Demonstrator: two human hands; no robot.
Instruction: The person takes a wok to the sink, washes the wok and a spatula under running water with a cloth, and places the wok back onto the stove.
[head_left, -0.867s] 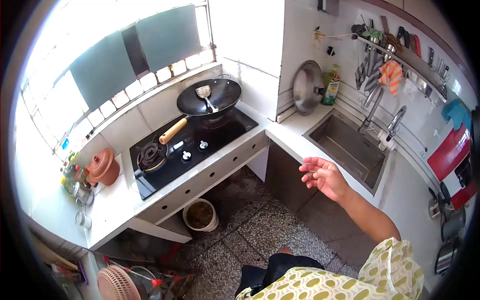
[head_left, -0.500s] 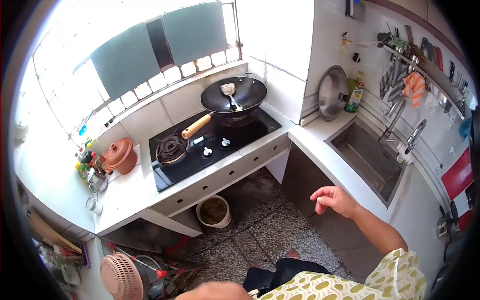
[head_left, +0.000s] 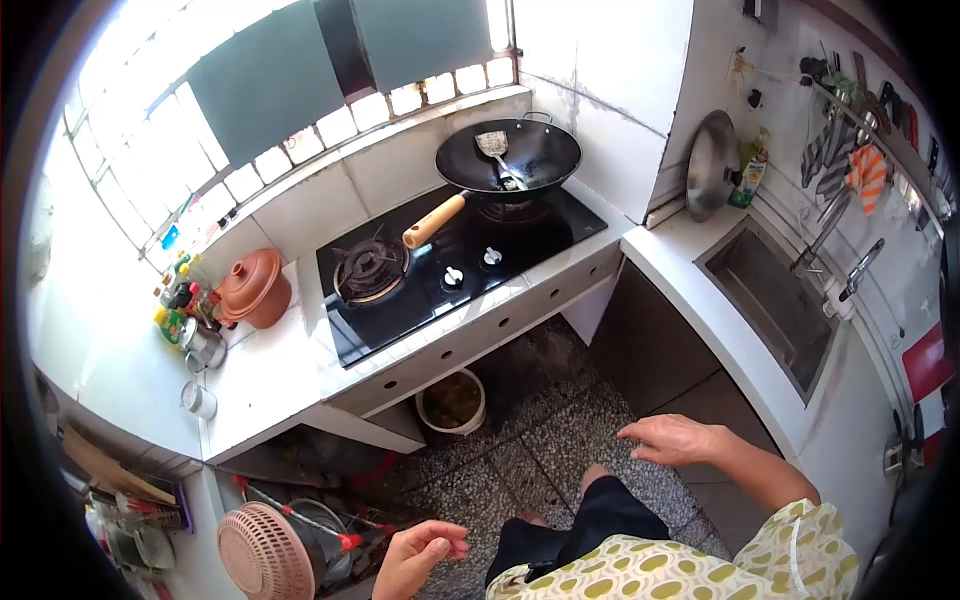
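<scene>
My left hand (head_left: 425, 558) hangs low at the bottom centre, in front of my body and right of a pink plastic basket (head_left: 265, 550). Its fingers are loosely bent, with nothing seen in them. My right hand (head_left: 678, 440) hovers over the floor at the lower right, near the sink cabinet. Its fingers point left, fairly straight, and hold nothing. Beyond my hands, a black wok (head_left: 545, 165) with a wooden handle (head_left: 435, 221) sits on the right burner of the black gas stove (head_left: 420, 320). A metal spatula (head_left: 494, 146) rests inside the wok.
A brown clay pot (head_left: 255, 290) stands left of the stove beside several bottles (head_left: 170, 322). Under the counter is a white bucket (head_left: 478, 412). The steel sink (head_left: 770, 310) lies at the right, with a metal lid (head_left: 708, 165) leaning on the wall behind it.
My left hand has risen further into view. My right hand has lowered and its fingers have straightened. The view has shifted, so the stove and wok appear farther right and higher.
</scene>
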